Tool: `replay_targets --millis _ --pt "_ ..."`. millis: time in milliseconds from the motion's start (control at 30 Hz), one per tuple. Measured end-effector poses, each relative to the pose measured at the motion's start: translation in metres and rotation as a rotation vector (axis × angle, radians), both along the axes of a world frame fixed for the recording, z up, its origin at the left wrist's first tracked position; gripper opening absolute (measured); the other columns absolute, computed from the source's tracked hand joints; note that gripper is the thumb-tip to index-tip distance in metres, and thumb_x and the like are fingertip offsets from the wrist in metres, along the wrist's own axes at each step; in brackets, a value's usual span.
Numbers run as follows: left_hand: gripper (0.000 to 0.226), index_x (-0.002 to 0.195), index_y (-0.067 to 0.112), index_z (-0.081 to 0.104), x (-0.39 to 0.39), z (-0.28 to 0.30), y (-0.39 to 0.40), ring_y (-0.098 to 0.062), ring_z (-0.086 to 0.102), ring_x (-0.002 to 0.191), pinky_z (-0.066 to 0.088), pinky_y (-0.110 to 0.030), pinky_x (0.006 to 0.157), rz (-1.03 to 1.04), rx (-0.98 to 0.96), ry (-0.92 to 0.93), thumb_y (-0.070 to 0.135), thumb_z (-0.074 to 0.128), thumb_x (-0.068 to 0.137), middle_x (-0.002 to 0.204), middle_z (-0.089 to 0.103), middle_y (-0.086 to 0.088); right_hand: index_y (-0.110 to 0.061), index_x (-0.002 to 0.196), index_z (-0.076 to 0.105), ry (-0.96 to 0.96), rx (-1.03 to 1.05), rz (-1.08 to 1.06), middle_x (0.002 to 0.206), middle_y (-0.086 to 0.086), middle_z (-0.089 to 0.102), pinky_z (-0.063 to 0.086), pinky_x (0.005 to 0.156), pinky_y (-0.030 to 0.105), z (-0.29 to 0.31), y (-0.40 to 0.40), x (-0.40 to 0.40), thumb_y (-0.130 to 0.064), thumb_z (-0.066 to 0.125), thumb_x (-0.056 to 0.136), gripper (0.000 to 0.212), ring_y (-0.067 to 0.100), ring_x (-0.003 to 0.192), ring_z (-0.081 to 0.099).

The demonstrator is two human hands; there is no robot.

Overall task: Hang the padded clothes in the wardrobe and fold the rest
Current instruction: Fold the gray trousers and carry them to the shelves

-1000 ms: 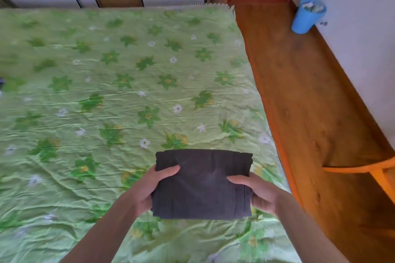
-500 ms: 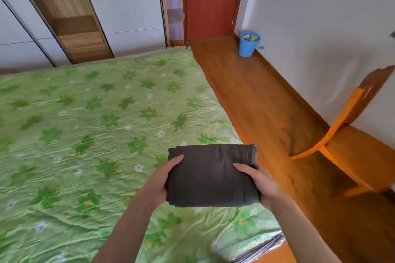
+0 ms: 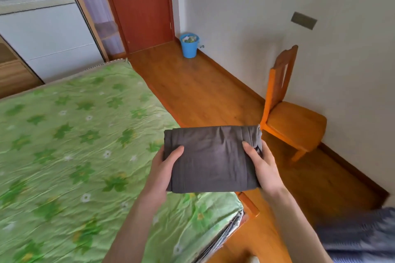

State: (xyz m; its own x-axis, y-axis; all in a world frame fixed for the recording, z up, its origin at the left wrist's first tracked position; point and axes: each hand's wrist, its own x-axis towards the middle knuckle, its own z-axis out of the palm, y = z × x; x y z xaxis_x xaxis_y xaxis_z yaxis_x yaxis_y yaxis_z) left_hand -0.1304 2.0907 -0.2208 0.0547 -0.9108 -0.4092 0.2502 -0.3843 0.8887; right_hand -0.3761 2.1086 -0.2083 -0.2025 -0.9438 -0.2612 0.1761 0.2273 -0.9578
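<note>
Folding looks finished on the dark grey folded cloth garment [image 3: 211, 159], which your left hand [image 3: 163, 174] and right hand [image 3: 264, 168] each pinch by an edge above the green floral bed [image 3: 70, 145]; stowing it remains.

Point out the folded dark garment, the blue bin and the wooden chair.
folded dark garment [image 3: 211, 158]: head view, middle of its top face.
blue bin [image 3: 189, 49]: head view, its outer wall.
wooden chair [image 3: 296, 123]: head view, bare seat.

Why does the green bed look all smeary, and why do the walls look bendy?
Head view: the green bedspread is blurred, as from camera motion, while the folded grey cloth in both hands looks sharper; the wide-angle lens bows the door and wardrobe edges; soft light, faint chair shadow.
</note>
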Motion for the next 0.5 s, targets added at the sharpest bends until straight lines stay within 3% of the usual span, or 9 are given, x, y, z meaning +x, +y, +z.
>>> replay_targets --millis 100,267,500 --pt "0.027 0.122 0.026 0.071 -0.061 0.008 -0.006 -0.020 0.077 0.101 0.058 -0.042 0.087 -0.004 -0.008 -0.007 0.026 0.073 0.096 0.112 0.080 0.003 -0.037 0.135 0.053 -0.010 -0.037 -0.062 0.113 -0.014 0.073 0.059 0.071 0.019 0.004 -0.002 -0.057 -0.031 0.068 0.098 0.040 0.004 0.099 0.073" --pt "0.028 0.125 0.024 0.071 -0.151 0.012 -0.018 -0.021 0.077 0.103 0.058 -0.041 0.083 0.016 -0.038 -0.006 0.025 0.072 0.096 0.113 0.080 0.002 -0.046 0.141 0.048 0.027 -0.076 -0.014 0.125 -0.016 0.068 0.061 0.092 0.035 0.015 -0.015 -0.147 -0.041 0.072 0.092 0.055 0.009 0.111 0.070" --pt "0.023 0.121 0.031 0.071 -0.257 0.029 -0.047 -0.021 0.075 0.102 0.058 -0.042 0.079 0.056 -0.047 -0.018 0.027 0.071 0.098 0.114 0.078 0.003 -0.041 0.137 0.049 0.117 -0.138 0.041 0.118 -0.021 0.069 0.061 0.087 0.027 0.034 -0.050 -0.252 -0.029 0.085 0.085 0.065 0.006 0.112 0.069"
